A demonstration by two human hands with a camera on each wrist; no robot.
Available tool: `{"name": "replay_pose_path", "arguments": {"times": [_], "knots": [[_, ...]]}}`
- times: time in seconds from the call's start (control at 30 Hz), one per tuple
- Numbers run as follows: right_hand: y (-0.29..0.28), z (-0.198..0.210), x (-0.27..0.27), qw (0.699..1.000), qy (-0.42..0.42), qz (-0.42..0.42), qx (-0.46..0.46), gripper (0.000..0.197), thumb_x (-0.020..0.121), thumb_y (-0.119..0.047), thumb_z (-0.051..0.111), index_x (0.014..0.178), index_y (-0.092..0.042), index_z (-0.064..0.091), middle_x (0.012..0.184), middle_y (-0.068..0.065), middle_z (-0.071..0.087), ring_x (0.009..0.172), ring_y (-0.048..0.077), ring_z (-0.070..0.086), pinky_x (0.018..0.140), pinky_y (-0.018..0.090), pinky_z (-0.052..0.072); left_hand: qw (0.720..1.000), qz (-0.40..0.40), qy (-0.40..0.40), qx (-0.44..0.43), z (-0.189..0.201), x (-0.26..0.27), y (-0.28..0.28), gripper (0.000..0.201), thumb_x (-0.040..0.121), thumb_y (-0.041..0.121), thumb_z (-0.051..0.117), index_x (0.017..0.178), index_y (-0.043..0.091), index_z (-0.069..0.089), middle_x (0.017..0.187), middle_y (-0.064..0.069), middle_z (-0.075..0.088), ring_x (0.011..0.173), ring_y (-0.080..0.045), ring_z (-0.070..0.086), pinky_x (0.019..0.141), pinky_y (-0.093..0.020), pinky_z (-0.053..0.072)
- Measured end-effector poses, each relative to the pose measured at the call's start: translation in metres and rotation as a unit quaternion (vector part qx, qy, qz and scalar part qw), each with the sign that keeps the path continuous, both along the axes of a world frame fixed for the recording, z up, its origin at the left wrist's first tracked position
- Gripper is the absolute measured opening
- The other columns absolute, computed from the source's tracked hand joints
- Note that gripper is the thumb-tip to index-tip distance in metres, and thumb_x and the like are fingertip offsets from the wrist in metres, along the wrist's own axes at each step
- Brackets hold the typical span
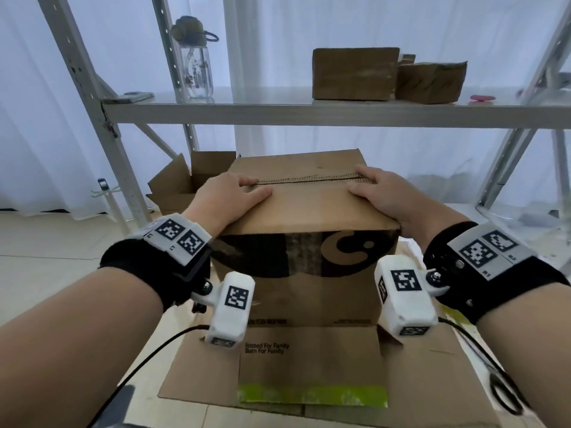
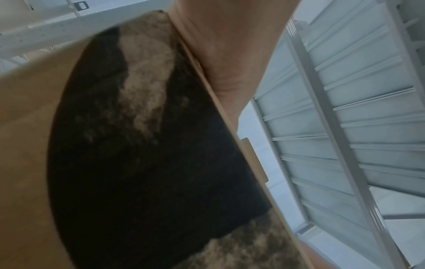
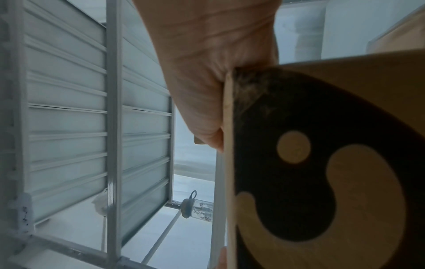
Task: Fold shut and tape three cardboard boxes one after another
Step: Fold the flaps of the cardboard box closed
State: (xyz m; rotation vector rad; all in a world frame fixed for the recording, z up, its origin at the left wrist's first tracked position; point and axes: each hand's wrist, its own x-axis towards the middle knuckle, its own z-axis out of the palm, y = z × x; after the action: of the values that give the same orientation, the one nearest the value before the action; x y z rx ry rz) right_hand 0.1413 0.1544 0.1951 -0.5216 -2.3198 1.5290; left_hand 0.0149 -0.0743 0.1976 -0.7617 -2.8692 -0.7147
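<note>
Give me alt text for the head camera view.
Left hand and right hand press flat on the folded-shut flaps of a cardboard box, its seam untaped. Behind, a metal shelf holds two boxes and a water bottle.

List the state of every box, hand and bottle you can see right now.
Large brown cardboard box with black logo: flaps folded shut, seam untaped.
Left hand: flat, pressing left flap.
Right hand: flat, pressing right flap.
Smaller brown cardboard box behind: flaps open.
Clear plastic bottle on shelf: upright, capped.
</note>
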Motion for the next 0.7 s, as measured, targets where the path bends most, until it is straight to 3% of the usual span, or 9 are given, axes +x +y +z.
{"name": "replay_pose_path", "arguments": {"times": [0.1, 0.2, 0.3, 0.37, 0.4, 0.47, 0.53, 0.7], "knots": [[0.007, 0.005, -0.008, 0.999, -0.006, 0.009, 0.042, 0.057, 0.097, -0.028, 0.054, 0.149, -0.023, 0.032, 0.128, -0.003, 0.044, 0.084, 0.003, 0.056, 0.048, 0.009, 0.045, 1.000, 0.012, 0.000, 0.018, -0.005, -0.002, 0.007, 0.055, 0.088, 0.062, 0.047, 0.132, 0.030, 0.056, 0.129, -0.002, 0.060, 0.117, -0.023, 0.054, 0.083, -0.027, 0.038], [0.015, -0.011, -0.014, 0.997, -0.037, 0.020, 0.067, 0.057, 0.097, -0.034, 0.053, 0.149, -0.026, 0.032, 0.140, 0.002, 0.042, 0.090, 0.007, 0.056, 0.058, 0.013, 0.046, 1.000, 0.011, -0.006, 0.005, -0.025, -0.004, 0.017, 0.057, 0.089, 0.062, 0.045, 0.135, 0.028, 0.053, 0.133, -0.003, 0.057, 0.122, -0.024, 0.051, 0.092, -0.031, 0.040], [0.025, -0.039, -0.021, 0.991, -0.072, 0.024, 0.107, 0.058, 0.097, -0.041, 0.051, 0.150, -0.025, 0.031, 0.149, 0.005, 0.038, 0.117, 0.020, 0.052, 0.089, 0.026, 0.048, 0.999, 0.010, -0.026, -0.020, -0.042, -0.007, 0.026, 0.057, 0.092, 0.057, 0.045, 0.138, 0.025, 0.049, 0.143, -0.010, 0.047, 0.132, -0.026, 0.041, 0.102, -0.034, 0.036], [0.029, -0.057, -0.028, 0.982, -0.096, 0.022, 0.162, 0.059, 0.097, -0.041, 0.049, 0.150, -0.020, 0.032, 0.151, 0.007, 0.035, 0.131, 0.023, 0.042, 0.108, 0.033, 0.035, 0.998, 0.008, -0.024, -0.052, -0.054, -0.011, 0.033, 0.056, 0.092, 0.057, 0.044, 0.138, 0.025, 0.049, 0.151, -0.016, 0.031, 0.131, -0.028, 0.042, 0.102, -0.036, 0.038], [0.030, -0.063, -0.031, 0.975, -0.106, 0.017, 0.195, 0.059, 0.098, -0.042, 0.048, 0.149, -0.016, 0.033, 0.152, 0.008, 0.032, 0.135, 0.024, 0.038, 0.111, 0.032, 0.030, 0.997, 0.006, -0.016, -0.070, -0.059, -0.015, 0.035, 0.055, 0.092, 0.058, 0.044, 0.137, 0.027, 0.050, 0.153, -0.014, 0.027, 0.127, -0.028, 0.047, 0.098, -0.037, 0.041], [0.031, -0.071, -0.039, 0.961, -0.124, 0.007, 0.245, 0.058, 0.098, -0.042, 0.047, 0.146, -0.012, 0.037, 0.153, 0.010, 0.028, 0.136, 0.026, 0.035, 0.108, 0.030, 0.027, 0.996, 0.007, -0.007, -0.091, -0.067, -0.023, 0.040, 0.052, 0.091, 0.059, 0.043, 0.132, 0.028, 0.053, 0.148, -0.007, 0.039, 0.117, -0.025, 0.054, 0.091, -0.037, 0.047], [0.032, -0.070, -0.046, 0.950, -0.136, 0.009, 0.280, 0.053, 0.099, -0.038, 0.045, 0.142, -0.009, 0.040, 0.147, 0.011, 0.037, 0.131, 0.026, 0.041, 0.102, 0.028, 0.030, 0.995, 0.009, -0.003, -0.095, -0.068, -0.029, 0.043, 0.049, 0.091, 0.059, 0.043, 0.125, 0.027, 0.055, 0.130, -0.003, 0.056, 0.109, -0.024, 0.058, 0.084, -0.035, 0.048], [0.036, -0.069, -0.053, 0.936, -0.136, -0.003, 0.325, 0.041, 0.098, -0.036, 0.045, 0.130, -0.010, 0.051, 0.129, 0.011, 0.058, 0.119, 0.028, 0.052, 0.099, 0.035, 0.039, 0.993, 0.017, 0.020, -0.119, -0.069, -0.034, 0.047, 0.046, 0.092, 0.057, 0.041, 0.117, 0.023, 0.057, 0.120, -0.004, 0.054, 0.102, -0.024, 0.057, 0.073, -0.032, 0.040]]}}
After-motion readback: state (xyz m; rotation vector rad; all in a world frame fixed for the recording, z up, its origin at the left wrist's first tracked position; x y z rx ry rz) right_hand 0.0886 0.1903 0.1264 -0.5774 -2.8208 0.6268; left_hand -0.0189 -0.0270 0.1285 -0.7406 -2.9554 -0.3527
